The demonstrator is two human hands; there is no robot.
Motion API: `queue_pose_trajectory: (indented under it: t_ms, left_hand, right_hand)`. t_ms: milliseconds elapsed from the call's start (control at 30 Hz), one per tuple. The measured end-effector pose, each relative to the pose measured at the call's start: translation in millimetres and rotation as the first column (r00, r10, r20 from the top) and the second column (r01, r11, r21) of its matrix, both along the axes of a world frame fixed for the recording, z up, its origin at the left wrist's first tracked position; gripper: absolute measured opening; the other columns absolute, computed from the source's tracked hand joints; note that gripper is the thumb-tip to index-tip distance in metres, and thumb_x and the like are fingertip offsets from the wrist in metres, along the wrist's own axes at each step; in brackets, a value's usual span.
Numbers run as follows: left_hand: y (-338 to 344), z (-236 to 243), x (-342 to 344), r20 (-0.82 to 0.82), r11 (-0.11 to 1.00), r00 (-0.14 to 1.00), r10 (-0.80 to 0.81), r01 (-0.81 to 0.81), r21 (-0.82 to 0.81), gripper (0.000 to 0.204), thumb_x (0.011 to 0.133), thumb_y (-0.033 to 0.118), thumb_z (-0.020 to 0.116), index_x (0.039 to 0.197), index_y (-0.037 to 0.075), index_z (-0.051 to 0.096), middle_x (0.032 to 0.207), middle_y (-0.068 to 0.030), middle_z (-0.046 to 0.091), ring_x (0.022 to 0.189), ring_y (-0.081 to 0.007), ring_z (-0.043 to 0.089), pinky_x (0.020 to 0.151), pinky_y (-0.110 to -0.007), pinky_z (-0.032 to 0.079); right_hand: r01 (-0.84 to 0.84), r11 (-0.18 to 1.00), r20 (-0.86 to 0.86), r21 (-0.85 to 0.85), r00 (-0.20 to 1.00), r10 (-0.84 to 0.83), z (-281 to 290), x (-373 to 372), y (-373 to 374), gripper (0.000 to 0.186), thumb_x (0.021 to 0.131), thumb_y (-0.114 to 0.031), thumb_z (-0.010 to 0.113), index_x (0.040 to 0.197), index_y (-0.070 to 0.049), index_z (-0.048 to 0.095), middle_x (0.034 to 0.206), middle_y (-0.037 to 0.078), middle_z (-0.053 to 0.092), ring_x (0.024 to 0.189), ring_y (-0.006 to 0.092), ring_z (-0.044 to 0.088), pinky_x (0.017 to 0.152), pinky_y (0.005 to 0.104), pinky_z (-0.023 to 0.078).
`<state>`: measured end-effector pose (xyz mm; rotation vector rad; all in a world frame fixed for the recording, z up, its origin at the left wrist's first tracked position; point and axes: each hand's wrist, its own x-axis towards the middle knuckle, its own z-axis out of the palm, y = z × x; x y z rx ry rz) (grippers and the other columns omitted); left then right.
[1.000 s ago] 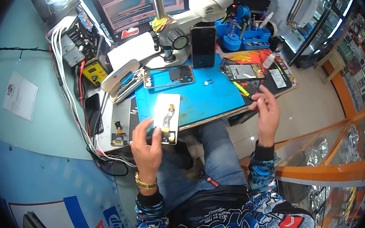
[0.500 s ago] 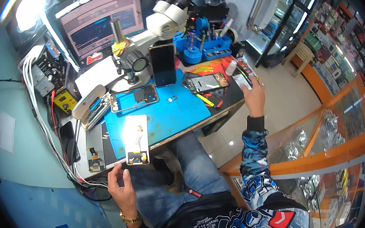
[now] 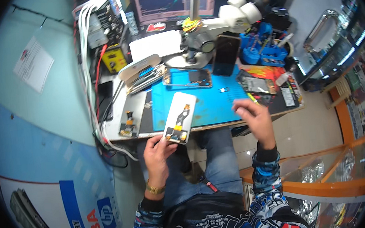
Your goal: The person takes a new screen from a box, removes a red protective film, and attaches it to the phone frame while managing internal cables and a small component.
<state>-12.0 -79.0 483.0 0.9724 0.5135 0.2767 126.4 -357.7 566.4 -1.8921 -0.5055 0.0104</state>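
My left hand (image 3: pixel 157 159) grips the lower end of a white phone screen panel (image 3: pixel 182 110), thumb and fingers at its corner. A dark flex cable with gold and yellow parts runs along the panel's back. The panel tilts to the right over the near edge of the blue work mat (image 3: pixel 216 106). My right hand (image 3: pixel 256 119) hangs in the air above the mat's near right edge, fingers loosely apart, with nothing visible in it. Farther back on the mat lie an opened phone frame (image 3: pixel 187 85) and a tiny silvery part (image 3: pixel 224 90).
A white microscope (image 3: pixel 210 29) stands behind the mat, with a dark phone (image 3: pixel 227 54) propped by it. An open tool case (image 3: pixel 144 76) is at the left, a small flex part (image 3: pixel 128 125) nearer. A disassembled phone (image 3: pixel 259 84), a white card (image 3: pixel 288 96) and a blue organizer (image 3: pixel 268 56) sit right.
My left hand has taken hold of the screen panel, which now tilts. My right hand has left the white card and come inward over the mat. The view has turned left.
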Motion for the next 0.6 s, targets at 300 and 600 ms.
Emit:
queue_pose_trajectory:
  t_ms: [300, 600]
  left_hand:
    - [-3.6, -10.2, 2.2, 0.113, 0.993, 0.987, 0.118, -0.115, -0.034, 0.019, 0.098, 0.003, 0.064, 0.113, 0.003, 0.054, 0.098, -0.0151, 0.074, 0.083, -0.0193, 0.075, 0.079, -0.035, 0.063]
    - [-10.4, -1.3, 2.5, 0.068, 0.998, 0.996, 0.051, -0.053, 0.032, 0.024, 0.101, 0.010, 0.063, 0.121, 0.005, 0.051, 0.102, -0.0160, 0.073, 0.086, -0.0225, 0.075, 0.084, -0.039, 0.062]
  right_hand:
    - [-0.038, 0.867, -0.686, 0.497, 0.594, 0.419, -84.9, -60.4, 91.3, 0.036, 0.106, -0.027, 0.056, 0.125, 0.002, 0.065, 0.101, 0.012, 0.075, 0.086, 0.0158, 0.072, 0.072, 0.0263, 0.056]
    - [0.168, 0.775, -0.644, 0.610, 0.675, 0.360, -99.3, -75.5, 126.2, 0.026, 0.106, -0.025, 0.058, 0.109, 0.000, 0.067, 0.091, 0.011, 0.074, 0.076, 0.0170, 0.071, 0.067, 0.0272, 0.055]
